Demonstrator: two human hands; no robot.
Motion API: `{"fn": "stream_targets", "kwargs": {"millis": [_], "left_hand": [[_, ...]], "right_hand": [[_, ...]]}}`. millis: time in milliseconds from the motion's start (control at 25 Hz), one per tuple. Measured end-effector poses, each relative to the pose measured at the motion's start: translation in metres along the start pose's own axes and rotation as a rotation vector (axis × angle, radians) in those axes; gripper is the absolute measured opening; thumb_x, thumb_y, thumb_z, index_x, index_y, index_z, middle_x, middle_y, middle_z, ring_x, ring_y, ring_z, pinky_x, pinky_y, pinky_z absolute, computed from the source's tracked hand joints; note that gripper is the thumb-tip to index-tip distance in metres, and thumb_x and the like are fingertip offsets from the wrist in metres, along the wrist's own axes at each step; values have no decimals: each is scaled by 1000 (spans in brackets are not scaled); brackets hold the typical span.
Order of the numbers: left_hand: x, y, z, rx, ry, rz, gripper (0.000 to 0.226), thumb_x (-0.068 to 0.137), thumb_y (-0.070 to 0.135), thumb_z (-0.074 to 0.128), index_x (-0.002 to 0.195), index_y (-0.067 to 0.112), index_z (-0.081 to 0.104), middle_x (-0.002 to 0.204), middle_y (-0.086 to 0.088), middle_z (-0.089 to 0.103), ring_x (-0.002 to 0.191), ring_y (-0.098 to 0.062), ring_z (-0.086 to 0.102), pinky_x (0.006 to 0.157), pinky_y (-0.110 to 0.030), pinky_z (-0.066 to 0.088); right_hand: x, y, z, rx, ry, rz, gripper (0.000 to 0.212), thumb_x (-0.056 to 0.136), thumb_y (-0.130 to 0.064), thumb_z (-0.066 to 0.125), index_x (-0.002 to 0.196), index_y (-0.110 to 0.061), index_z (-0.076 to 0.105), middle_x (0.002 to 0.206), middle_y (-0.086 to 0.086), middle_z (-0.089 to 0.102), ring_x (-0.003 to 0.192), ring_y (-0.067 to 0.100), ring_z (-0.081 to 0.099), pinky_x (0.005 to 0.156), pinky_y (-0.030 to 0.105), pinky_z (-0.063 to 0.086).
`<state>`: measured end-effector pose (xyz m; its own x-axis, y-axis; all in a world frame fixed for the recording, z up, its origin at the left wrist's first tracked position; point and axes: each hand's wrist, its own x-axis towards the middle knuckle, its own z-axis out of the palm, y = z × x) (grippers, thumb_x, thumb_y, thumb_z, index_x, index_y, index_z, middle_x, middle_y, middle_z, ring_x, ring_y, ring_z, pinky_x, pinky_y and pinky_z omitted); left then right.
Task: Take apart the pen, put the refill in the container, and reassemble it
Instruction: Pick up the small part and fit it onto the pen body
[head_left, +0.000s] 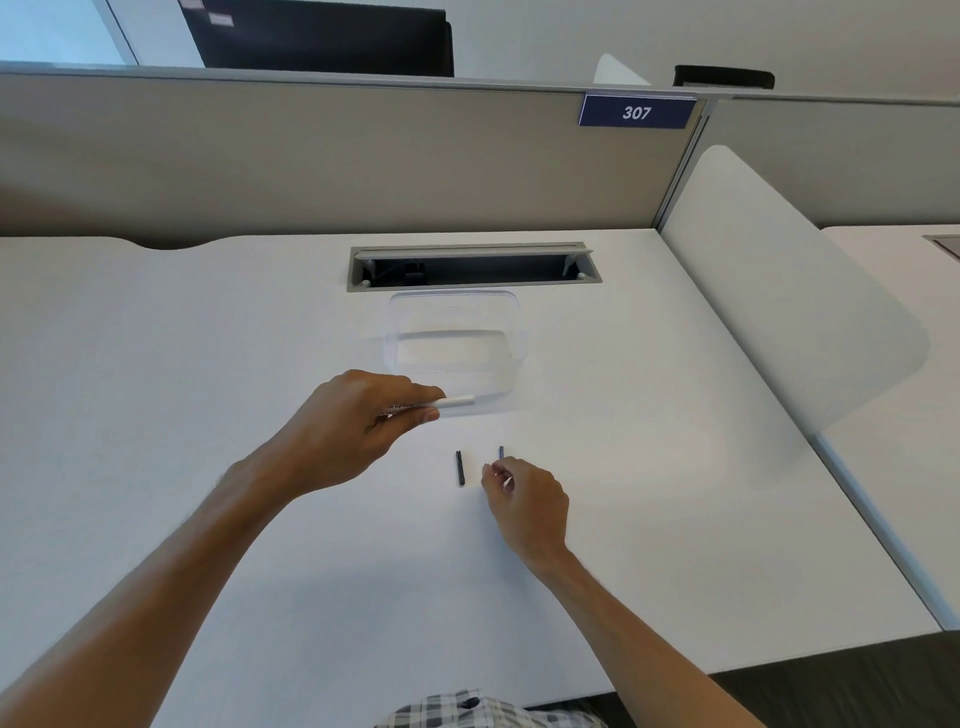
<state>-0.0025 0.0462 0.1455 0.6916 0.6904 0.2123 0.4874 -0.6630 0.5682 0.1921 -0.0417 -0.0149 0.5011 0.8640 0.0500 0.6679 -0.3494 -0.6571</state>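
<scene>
Fingers (426, 402) of the left hand (353, 426) pinch the white pen barrel (452, 402), held level just above the near edge of the clear container (511, 332). Right hand (524, 499) curls its fingertips round a thin dark refill piece (501, 453), low by the white bench (156, 364). Just left of it, a short black pen part (460, 468) lies flat.

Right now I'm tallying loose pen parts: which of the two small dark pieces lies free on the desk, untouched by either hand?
The black piece lying alone left of the right hand. The bluish piece pokes out from that hand's fingertips.
</scene>
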Motion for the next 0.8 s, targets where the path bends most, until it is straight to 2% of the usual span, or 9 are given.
{"fn": "stream_targets", "kwargs": {"millis": [160,240,400,520,640,800], "left_hand": [[1,4,6,-2,6,-16,24,93,31,60,114,26,70,85,21,67,71,-1,57,65,-26,44],[3,7,8,8,16,-17,24,93,31,59,113,25,70,84,23,65,71,-1,56,66,-26,44],[8,12,10,15,22,-9,25,93,31,59,113,24,70,86,17,69,73,-8,58,68,-32,49],[8,14,12,12,17,-2,25,93,33,57,113,24,70,82,13,69,72,-13,59,67,-38,50],[8,15,15,16,19,-5,25,93,34,57,114,26,70,79,13,67,70,-12,57,64,-37,49],[7,13,20,21,28,-23,24,93,34,58,113,27,70,72,22,60,67,-7,54,61,-29,44]], "right_hand": [[3,15,-18,-4,36,3,10,88,-30,62,81,-26,68,74,-12,68,64,8,61,58,25,43],[6,23,-24,-17,30,16,7,88,-32,64,88,-28,69,79,-13,69,68,9,62,62,26,45],[11,29,-22,-31,-27,42,19,87,-40,66,100,-26,69,91,-12,69,82,13,65,69,27,45],[9,26,-14,-44,-38,33,21,85,-44,67,91,-24,68,87,-11,68,81,14,63,66,28,44],[11,22,-7,-93,-47,23,24,84,-47,67,85,-23,66,83,-10,67,80,13,60,64,29,42],[16,18,-2,-111,-63,41,14,85,-36,64,84,-22,68,84,-9,70,82,16,63,66,30,47]]}}
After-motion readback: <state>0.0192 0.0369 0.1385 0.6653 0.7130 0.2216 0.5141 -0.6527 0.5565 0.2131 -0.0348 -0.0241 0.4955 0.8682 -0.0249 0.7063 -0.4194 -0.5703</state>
